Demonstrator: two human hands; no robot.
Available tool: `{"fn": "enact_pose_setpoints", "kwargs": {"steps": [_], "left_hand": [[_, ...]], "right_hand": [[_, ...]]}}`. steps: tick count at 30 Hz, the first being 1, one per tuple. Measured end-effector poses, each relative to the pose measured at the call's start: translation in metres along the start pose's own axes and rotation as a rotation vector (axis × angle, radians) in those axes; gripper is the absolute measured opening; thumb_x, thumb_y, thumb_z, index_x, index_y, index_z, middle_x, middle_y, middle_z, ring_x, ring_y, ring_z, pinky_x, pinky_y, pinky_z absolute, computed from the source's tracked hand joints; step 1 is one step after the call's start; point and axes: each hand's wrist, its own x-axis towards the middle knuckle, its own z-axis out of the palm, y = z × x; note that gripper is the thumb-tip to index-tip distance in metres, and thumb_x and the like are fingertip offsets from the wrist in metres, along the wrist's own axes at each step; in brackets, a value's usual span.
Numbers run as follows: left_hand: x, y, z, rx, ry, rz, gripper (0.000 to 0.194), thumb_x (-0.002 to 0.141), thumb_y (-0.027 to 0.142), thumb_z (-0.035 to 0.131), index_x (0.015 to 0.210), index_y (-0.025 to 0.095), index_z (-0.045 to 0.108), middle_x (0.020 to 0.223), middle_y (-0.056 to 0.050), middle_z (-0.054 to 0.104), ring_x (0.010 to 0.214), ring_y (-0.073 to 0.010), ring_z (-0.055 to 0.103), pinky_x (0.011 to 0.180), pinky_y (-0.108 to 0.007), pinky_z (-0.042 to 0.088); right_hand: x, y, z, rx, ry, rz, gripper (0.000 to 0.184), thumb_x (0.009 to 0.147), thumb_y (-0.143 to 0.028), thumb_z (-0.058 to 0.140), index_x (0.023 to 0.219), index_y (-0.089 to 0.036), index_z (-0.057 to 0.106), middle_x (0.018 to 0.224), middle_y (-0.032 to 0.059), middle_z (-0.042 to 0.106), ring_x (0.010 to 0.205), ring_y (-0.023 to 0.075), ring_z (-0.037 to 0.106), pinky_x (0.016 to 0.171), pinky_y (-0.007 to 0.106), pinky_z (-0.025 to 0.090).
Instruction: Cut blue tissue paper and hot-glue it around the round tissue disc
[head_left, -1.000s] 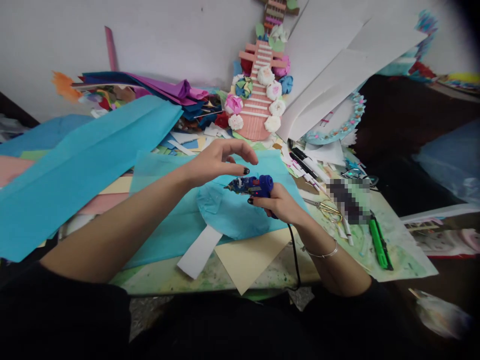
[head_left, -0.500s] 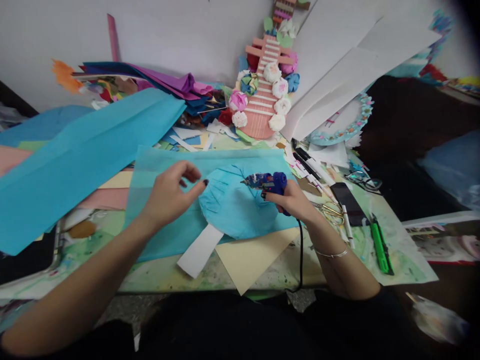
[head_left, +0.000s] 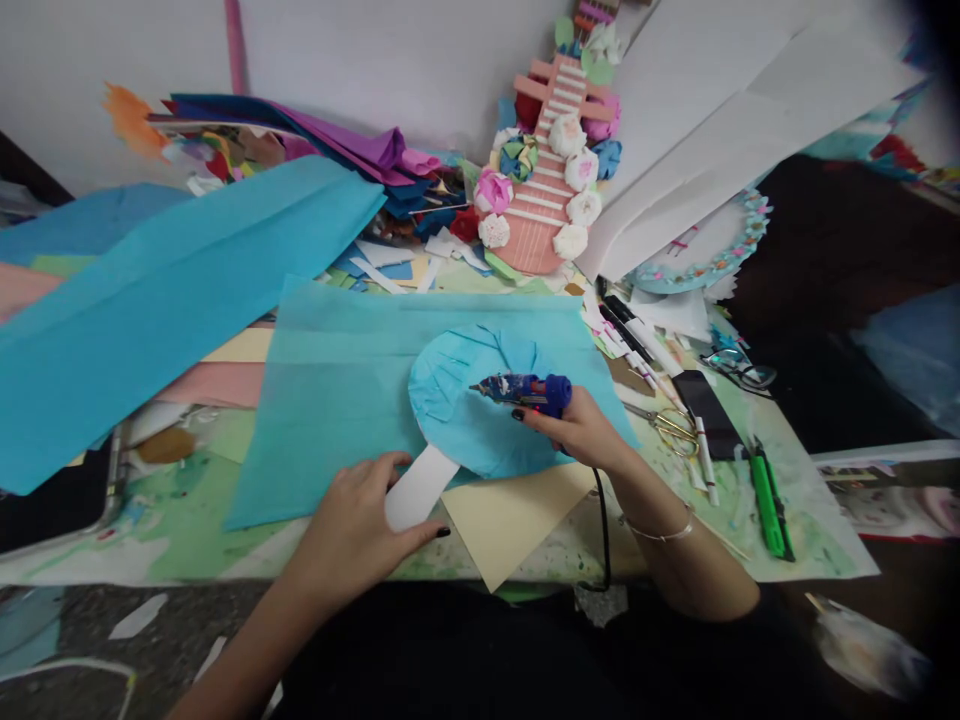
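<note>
A bench (head_left: 202, 548) spattered with pale green paint backs onto a plain whitish wall (head_left: 352, 75), with scraps crowding its back edge and a dark area beyond its right edge. Toward the back right corner leans a pink guitar-shaped cutout (head_left: 540, 225), ribbed with white strips and ringed by crumpled paper flowers (head_left: 581, 170). Gold-handled scissors (head_left: 676, 435) and a green cutter (head_left: 766, 500) lie toward the right edge.

Near the front edge, at its middle, a round blue piece (head_left: 476, 440) lies on a thin, faintly creased blue sheet (head_left: 337, 365); its upper part is pleated, its lower part smoother. A stiff white strip (head_left: 424, 490) slants from its lower left rim like a handle, beside a cream sheet (head_left: 510, 525) that ends in a point. The right hand (head_left: 574, 430) is clamped on a blue glue gun (head_left: 525, 392) (its barrel smeared with pale residue) over the round piece.

Half a second ago the left hand (head_left: 367, 525) was raised beside the round piece; now it is down at the strip's outer end, fingers on one side and thumb on the other, though whether it grips cannot be told. The gun's nozzle has shifted nearer the round piece's centre.
</note>
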Motion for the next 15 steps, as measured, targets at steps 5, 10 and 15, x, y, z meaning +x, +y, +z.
{"fn": "enact_pose_setpoints", "kwargs": {"steps": [5, 10, 15], "left_hand": [[0.005, 0.006, 0.005, 0.071, -0.093, -0.039, 0.047, 0.08, 0.056, 0.057, 0.108, 0.019, 0.054, 0.101, -0.013, 0.069, 0.092, -0.0353, 0.065, 0.07, -0.038, 0.042], [0.015, 0.01, -0.003, -0.008, -0.071, -0.101, 0.038, 0.076, 0.059, 0.057, 0.077, 0.021, 0.05, 0.077, -0.008, 0.067, 0.075, -0.0309, 0.065, 0.055, -0.03, 0.035], [0.027, 0.007, -0.005, -0.711, -0.38, -0.244, 0.042, 0.072, 0.051, 0.066, 0.095, 0.022, 0.046, 0.081, -0.003, 0.068, 0.069, -0.0251, 0.07, 0.056, -0.032, 0.05]], "right_hand": [[-0.013, 0.015, -0.001, -0.109, 0.244, -0.031, 0.034, 0.085, -0.049, 0.057, 0.083, -0.015, 0.062, 0.05, -0.005, 0.043, 0.047, 0.0109, 0.041, 0.048, 0.026, 0.03], [-0.012, 0.02, 0.005, -0.34, 0.402, -0.198, 0.027, 0.084, -0.041, 0.06, 0.072, -0.018, 0.053, 0.066, 0.0, 0.054, 0.06, 0.0123, 0.043, 0.058, 0.027, 0.031], [-0.004, 0.022, 0.005, -0.381, 0.35, -0.212, 0.027, 0.086, -0.04, 0.058, 0.072, -0.019, 0.048, 0.066, -0.0009, 0.052, 0.059, 0.0119, 0.041, 0.058, 0.026, 0.029]]}}
